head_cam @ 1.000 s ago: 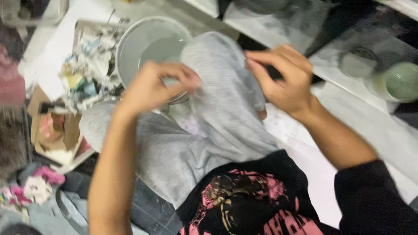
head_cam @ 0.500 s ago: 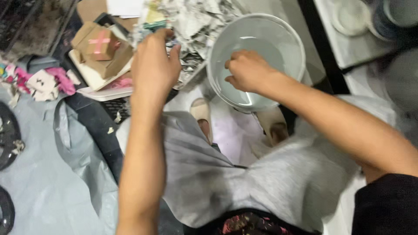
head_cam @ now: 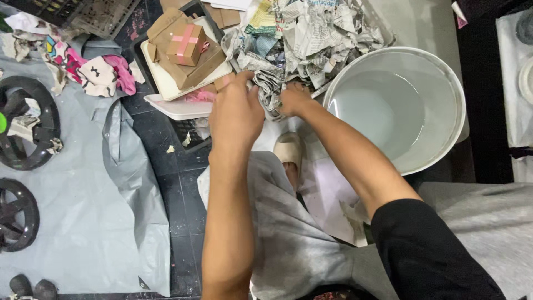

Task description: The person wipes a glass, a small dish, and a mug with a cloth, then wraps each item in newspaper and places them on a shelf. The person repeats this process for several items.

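Observation:
A heap of crumpled newspaper [head_cam: 311,33] lies on the floor in front of me, next to a large white basin [head_cam: 456,105] holding clear water. My left hand [head_cam: 236,111] and my right hand [head_cam: 293,99] meet at the near edge of the heap. Both grip a twisted grey piece of newspaper [head_cam: 268,89] between them. My knees in grey trousers [head_cam: 288,244] fill the bottom of the view, and a beige slipper [head_cam: 290,151] shows just below the hands.
Small cardboard boxes [head_cam: 186,44] sit on a white tray [head_cam: 175,105] left of the heap. A grey plastic sheet [head_cam: 83,211] covers the floor at left, with black wheels [head_cam: 25,130] and cloth scraps [head_cam: 100,72] on it. Dark tiles [head_cam: 166,144] show between.
My right hand has left the basin and moved left onto the newspaper beside my left hand. The view has shifted slightly, and both hands now close on one piece.

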